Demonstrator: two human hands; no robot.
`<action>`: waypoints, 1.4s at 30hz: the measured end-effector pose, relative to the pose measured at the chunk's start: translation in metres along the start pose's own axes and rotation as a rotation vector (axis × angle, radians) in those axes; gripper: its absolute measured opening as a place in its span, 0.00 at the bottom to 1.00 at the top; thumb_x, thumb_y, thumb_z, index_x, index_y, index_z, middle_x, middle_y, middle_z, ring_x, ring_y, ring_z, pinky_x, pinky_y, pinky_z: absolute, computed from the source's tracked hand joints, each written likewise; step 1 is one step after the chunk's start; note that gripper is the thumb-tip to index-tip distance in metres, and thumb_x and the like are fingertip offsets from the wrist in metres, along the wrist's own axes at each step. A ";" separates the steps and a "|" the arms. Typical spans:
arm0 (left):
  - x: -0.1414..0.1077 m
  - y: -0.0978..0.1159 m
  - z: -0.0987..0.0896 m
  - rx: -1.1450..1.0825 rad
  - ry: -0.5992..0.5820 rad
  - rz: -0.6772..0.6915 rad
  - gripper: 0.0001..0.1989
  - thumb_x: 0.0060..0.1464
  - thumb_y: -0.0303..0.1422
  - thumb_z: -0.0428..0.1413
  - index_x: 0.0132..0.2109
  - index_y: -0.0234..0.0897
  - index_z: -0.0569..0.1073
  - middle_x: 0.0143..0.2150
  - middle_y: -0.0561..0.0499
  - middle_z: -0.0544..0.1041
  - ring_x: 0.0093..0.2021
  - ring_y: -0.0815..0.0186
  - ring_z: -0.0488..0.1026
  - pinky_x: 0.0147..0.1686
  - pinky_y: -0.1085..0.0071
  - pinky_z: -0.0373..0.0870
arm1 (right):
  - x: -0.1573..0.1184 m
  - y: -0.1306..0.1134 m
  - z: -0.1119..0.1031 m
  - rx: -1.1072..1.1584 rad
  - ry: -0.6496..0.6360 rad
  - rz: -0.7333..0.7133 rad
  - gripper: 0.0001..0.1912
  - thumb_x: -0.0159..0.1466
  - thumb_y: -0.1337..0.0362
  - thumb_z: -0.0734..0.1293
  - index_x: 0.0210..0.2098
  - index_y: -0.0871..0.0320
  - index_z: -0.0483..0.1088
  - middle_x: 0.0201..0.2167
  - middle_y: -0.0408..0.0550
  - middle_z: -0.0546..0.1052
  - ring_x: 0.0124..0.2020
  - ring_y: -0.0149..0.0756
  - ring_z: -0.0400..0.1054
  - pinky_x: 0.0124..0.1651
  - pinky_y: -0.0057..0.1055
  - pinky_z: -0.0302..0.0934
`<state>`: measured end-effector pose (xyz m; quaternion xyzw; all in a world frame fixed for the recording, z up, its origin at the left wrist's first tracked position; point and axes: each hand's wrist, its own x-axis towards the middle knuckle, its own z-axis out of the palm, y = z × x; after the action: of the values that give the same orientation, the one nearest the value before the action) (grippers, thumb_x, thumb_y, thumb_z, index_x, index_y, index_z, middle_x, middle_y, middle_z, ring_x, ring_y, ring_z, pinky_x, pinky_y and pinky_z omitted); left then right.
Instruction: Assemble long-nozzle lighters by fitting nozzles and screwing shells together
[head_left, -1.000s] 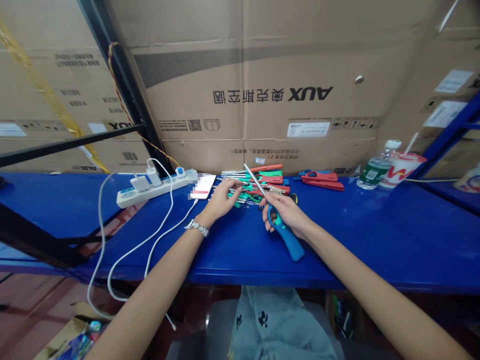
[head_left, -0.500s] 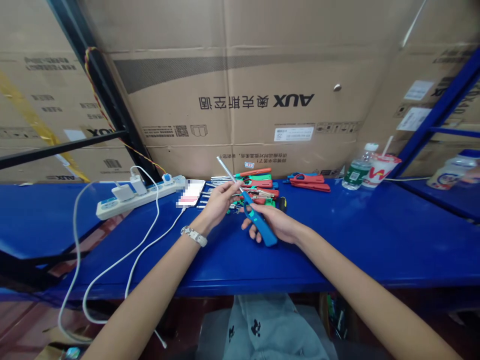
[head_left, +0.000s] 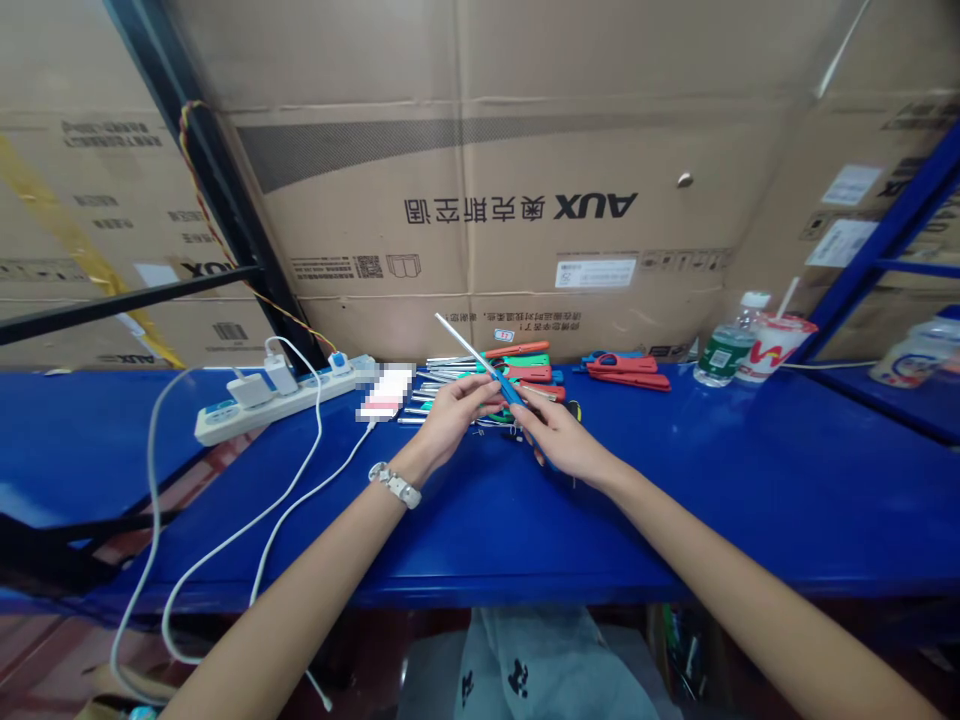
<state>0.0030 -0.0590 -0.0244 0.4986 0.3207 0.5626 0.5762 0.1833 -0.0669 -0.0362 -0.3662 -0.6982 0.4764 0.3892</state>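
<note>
A blue lighter (head_left: 511, 392) with a long metal tube is held between my hands, its tube slanting up to the left. My left hand (head_left: 453, 414) has its fingers closed near the base of the tube. Wrapped round the blue handle is my right hand (head_left: 564, 436), which hides most of it. Behind my hands lie several lighters in red, green and orange, among them a red one (head_left: 536, 373), with their metal tubes pointing left. Further right rests a small group of red and blue pieces (head_left: 628, 378).
A power strip (head_left: 289, 402) with plugs and white cables is on the left of the blue table (head_left: 720, 500), beside a phone (head_left: 387, 391). A green-labelled bottle (head_left: 727, 345) and a red-and-white cup (head_left: 770, 348) stand at the right. Cardboard (head_left: 360, 220) rises behind.
The blue lighter has turned in my hands, so its handle shows less. My right hand has closed further round it and both hands have shifted slightly right in the picture.
</note>
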 end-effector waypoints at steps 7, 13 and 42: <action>0.021 -0.005 0.000 -0.067 0.107 -0.015 0.05 0.51 0.30 0.66 0.35 0.34 0.78 0.34 0.46 0.83 0.39 0.61 0.82 0.48 0.64 0.77 | 0.023 -0.009 -0.018 -0.275 0.038 -0.067 0.25 0.69 0.56 0.65 0.62 0.59 0.69 0.27 0.44 0.75 0.23 0.33 0.66 0.26 0.30 0.63; 0.039 -0.009 -0.002 -0.154 0.202 -0.026 0.05 0.51 0.30 0.65 0.33 0.35 0.77 0.36 0.46 0.82 0.41 0.61 0.81 0.49 0.63 0.77 | 0.056 -0.017 -0.036 -0.490 -0.013 -0.197 0.15 0.71 0.60 0.63 0.47 0.58 0.80 0.34 0.50 0.82 0.31 0.37 0.71 0.36 0.33 0.64; 0.044 -0.021 0.000 -0.215 0.389 0.008 0.10 0.60 0.30 0.62 0.34 0.36 0.68 0.34 0.50 0.80 0.32 0.67 0.79 0.43 0.66 0.77 | 0.120 -0.004 -0.059 -0.650 -0.044 -0.339 0.23 0.62 0.76 0.65 0.54 0.53 0.77 0.51 0.53 0.81 0.51 0.47 0.74 0.59 0.45 0.63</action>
<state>0.0173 -0.0142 -0.0355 0.3177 0.3618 0.6813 0.5513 0.1839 0.0604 0.0059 -0.3395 -0.8722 0.1660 0.3106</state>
